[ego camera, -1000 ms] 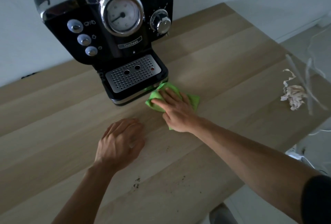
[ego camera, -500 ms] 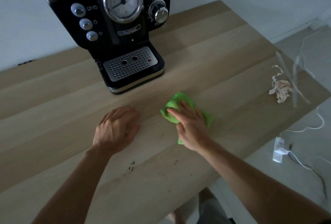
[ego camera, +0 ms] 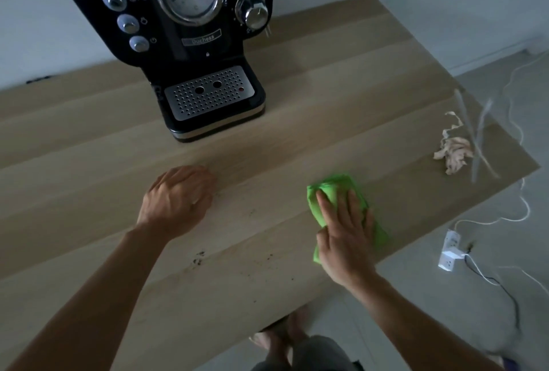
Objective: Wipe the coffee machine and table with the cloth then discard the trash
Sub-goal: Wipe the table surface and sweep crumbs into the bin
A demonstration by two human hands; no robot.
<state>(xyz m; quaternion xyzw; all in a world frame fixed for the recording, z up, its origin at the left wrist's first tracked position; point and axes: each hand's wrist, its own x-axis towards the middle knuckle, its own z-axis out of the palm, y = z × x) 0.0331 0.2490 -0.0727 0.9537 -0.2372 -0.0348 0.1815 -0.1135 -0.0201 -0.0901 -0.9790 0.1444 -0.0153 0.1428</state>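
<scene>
The wooden table (ego camera: 341, 97) runs wide, with open board between its back and near edges. The black coffee machine (ego camera: 190, 44) stands at the back, left of centre. The left hand (ego camera: 176, 201) rests mid-table, fingers loosely curled, holding nothing. The right hand (ego camera: 346, 240) lies flat, fingers straight, pressing the green cloth (ego camera: 335, 186) (bunched, close to the near edge). Crumpled trash (ego camera: 454, 152) sits by the right edge, well apart from the cloth. Dark crumbs (ego camera: 198, 260) speckle the wood between the forearms
</scene>
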